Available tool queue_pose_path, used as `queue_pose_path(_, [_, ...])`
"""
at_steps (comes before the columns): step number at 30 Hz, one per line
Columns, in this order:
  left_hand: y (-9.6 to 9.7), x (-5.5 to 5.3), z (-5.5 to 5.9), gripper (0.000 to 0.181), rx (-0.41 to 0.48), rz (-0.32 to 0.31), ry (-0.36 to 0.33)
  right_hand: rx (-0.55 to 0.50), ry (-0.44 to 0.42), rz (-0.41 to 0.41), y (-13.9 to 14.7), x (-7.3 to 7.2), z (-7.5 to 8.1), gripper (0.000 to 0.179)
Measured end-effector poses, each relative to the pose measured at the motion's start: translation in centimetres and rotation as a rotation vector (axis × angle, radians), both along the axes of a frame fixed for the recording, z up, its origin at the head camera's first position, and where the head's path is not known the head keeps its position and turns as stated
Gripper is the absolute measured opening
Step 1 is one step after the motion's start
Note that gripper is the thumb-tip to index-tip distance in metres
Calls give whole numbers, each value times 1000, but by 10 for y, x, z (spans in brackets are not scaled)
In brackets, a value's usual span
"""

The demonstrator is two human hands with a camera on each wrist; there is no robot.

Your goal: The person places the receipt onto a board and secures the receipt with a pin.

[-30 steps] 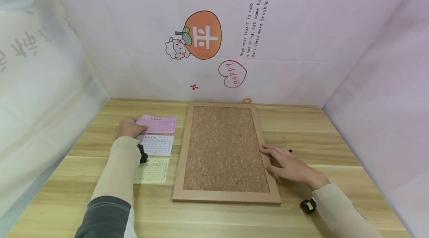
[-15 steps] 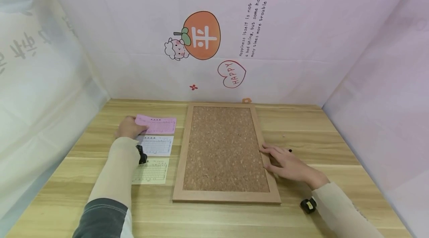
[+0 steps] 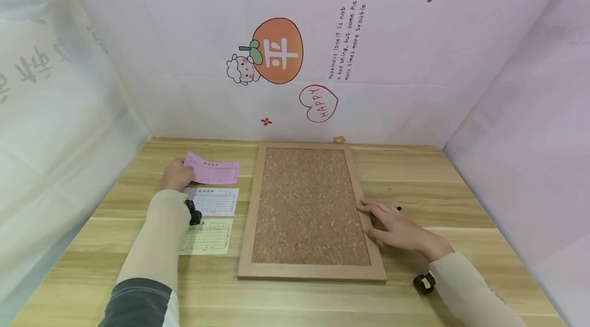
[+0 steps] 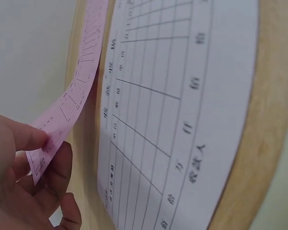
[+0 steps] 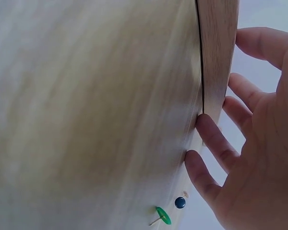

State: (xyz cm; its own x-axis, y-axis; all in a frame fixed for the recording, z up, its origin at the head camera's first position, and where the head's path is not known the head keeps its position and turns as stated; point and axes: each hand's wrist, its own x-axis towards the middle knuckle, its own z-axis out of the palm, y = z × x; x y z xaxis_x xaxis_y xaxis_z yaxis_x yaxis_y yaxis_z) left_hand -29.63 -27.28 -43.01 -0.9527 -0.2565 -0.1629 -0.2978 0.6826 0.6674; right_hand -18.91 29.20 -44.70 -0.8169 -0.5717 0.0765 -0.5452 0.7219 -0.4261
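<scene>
My left hand pinches the left end of a pink printed form slip at the left of the table. In the left wrist view the thumb and fingers grip a corner of the slip, which curves up off the wood. Just below it lies a white slip, then a pale yellow-green slip, partly covered by my wrist. A wood-framed cork board lies flat in the middle. Along its right edge rests my right hand, fingers fairly straight, fingertips touching the frame.
In the right wrist view, a green push pin and a dark pin lie on the table near my right fingertips. Beyond the table's back edge stands a printed white cloth backdrop, with cloth at both sides too.
My left hand has lifted the left end of the pink slip, and the slip has shifted slightly left and bends more. The right hand and the cork board have stayed in place.
</scene>
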Motion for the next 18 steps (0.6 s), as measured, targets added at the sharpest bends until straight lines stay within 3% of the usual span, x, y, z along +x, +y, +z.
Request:
queue_pose_path(9, [-3, -6, 1, 56, 32, -36, 78, -2, -19, -8, -1, 1, 2, 57])
queue_pose_path(18, [2, 0, 12, 55, 59, -48, 123, 4, -27, -10, 2, 0, 1, 59])
